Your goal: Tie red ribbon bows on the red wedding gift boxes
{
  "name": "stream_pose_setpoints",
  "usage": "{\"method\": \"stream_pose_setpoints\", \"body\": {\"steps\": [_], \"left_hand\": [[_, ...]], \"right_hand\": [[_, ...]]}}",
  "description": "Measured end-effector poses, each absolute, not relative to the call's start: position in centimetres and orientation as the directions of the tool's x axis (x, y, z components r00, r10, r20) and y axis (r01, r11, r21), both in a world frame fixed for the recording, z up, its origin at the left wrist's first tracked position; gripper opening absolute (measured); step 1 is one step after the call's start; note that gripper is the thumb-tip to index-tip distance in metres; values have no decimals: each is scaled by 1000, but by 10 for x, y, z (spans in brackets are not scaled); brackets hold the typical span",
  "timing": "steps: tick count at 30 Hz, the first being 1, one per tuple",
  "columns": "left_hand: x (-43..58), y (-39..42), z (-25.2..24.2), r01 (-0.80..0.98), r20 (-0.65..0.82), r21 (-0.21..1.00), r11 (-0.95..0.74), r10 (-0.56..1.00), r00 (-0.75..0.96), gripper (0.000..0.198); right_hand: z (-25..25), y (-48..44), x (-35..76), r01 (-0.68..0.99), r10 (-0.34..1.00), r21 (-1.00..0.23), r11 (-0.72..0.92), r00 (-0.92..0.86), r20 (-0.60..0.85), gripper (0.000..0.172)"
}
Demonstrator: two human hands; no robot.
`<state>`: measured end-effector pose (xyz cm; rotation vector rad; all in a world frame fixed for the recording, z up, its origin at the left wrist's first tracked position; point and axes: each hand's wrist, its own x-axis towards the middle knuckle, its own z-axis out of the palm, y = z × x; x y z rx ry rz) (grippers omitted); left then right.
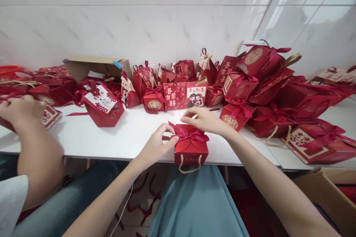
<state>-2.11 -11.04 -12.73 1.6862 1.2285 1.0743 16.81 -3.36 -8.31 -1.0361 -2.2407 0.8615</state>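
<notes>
A red gift box [191, 152] with a gold rope handle [189, 170] sits at the table's front edge, right before me. Across its top lies a dark red satin ribbon [190, 135] tied in a bow. My left hand [161, 142] is at the bow's left side, thumb and fingers closed on the ribbon there. Just behind the bow, my right hand [201, 119] hovers over the far side of the box. Its fingers are loosely bent and apart, with nothing visible in them.
Finished-looking red boxes [239, 85] are piled at the right, with more along the wall. An open cardboard carton [97, 67] stands at the back left. At the far left another person's hand [23, 113] rests on red boxes. A second carton [319, 189] is at the lower right.
</notes>
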Motion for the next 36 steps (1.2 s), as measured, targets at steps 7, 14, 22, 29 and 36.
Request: {"method": "stream_pose_setpoints", "body": {"steps": [7, 14, 22, 29, 36], "left_hand": [[-20, -118, -125, 578, 324, 747, -328, 939, 115, 13], [-17, -113, -117, 608, 393, 556, -567, 823, 410, 34], [-20, -108, -116, 603, 321, 538, -589, 804, 500, 40], [-19, -110, -111, 609, 318, 531, -589, 805, 501, 40], [-19, -107, -112, 603, 313, 537, -589, 804, 506, 37]], "right_hand": [[-78, -21, 132, 430, 615, -708, 560, -788, 8, 12], [-86, -25, 135, 419, 740, -804, 422, -672, 38, 12], [-85, -21, 131, 467, 799, -784, 408, -599, 58, 12], [-90, -22, 204, 551, 899, -782, 292, -438, 27, 47], [-110, -45, 229, 432, 788, -894, -118, -507, -349, 53]]}}
